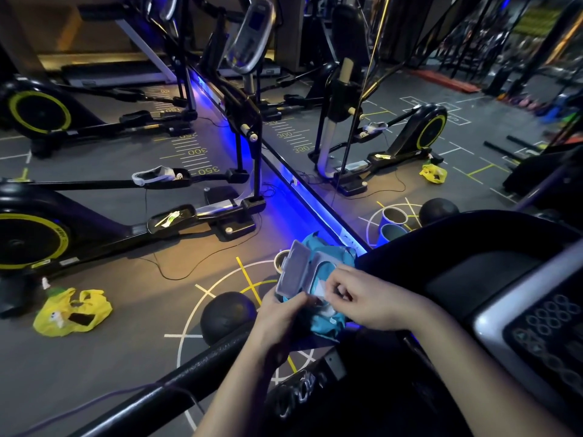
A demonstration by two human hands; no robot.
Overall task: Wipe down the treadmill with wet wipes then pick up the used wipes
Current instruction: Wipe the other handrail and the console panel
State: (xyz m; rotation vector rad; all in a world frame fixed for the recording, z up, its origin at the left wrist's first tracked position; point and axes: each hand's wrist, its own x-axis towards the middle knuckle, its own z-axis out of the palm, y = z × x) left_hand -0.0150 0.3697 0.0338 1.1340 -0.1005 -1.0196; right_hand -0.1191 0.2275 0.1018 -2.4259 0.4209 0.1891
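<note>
A teal pack of wet wipes (329,323) with its grey flip lid (295,272) standing open is held over the treadmill's left handrail (176,378). My left hand (277,320) grips the pack from below. My right hand (362,299) pinches a white wipe (319,290) at the pack's opening. The treadmill console (536,313) with its button panel fills the lower right of the head view.
A dark medicine ball (227,315) lies on the floor just left of the handrail, a cup (280,261) behind the pack. A yellow plastic bag (72,312) lies at lower left. Elliptical trainers (94,228) stand along a mirror wall with a blue light strip (315,203).
</note>
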